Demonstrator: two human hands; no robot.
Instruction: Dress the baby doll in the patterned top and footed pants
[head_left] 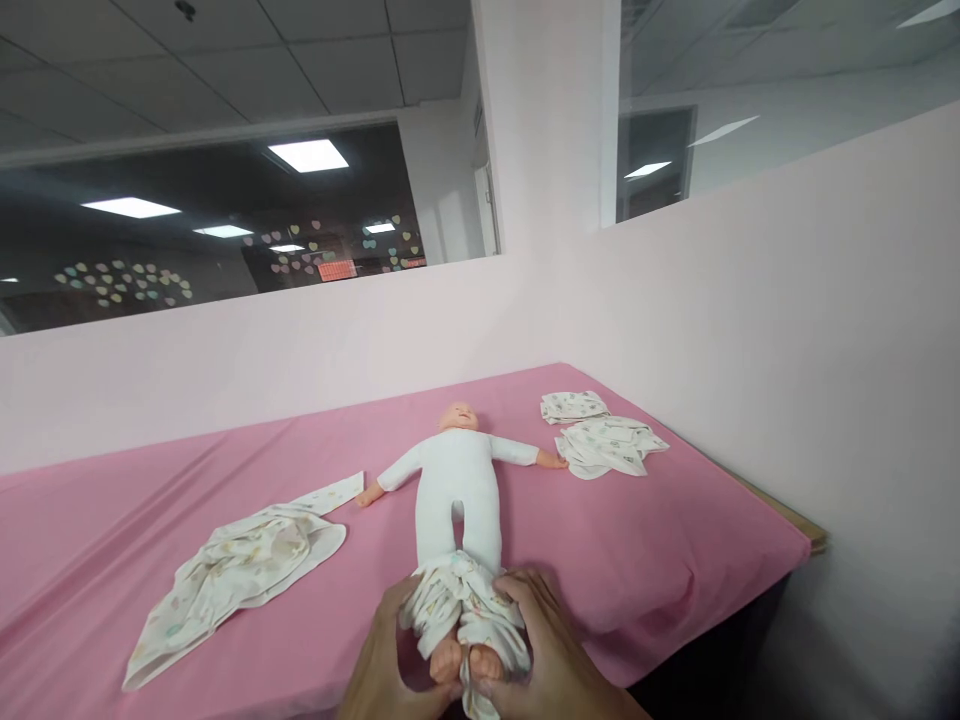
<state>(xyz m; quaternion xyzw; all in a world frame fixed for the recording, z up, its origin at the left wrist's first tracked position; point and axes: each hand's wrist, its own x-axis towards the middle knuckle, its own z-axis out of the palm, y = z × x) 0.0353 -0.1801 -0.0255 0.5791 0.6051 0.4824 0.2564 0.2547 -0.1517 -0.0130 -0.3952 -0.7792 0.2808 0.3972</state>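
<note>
A baby doll (457, 480) in a white bodysuit lies on its back, arms spread, its feet toward me. Patterned baby pants (461, 590) are bunched around its lower legs, and the bare feet stick out at the near end. My left hand (390, 650) grips the pants on the left side, thumb near the doll's foot. On the right side my right hand (551, 645) holds them too, fingers over the gathered cloth. Part of the cloth hangs down between the feet.
A pink sheet (600, 560) covers the table, whose near edge shows at the lower right. A patterned baby shirt (247, 555) lies crumpled at left. Folded baby clothes (607, 440) lie by the doll's hand at right. Walls with windows stand behind.
</note>
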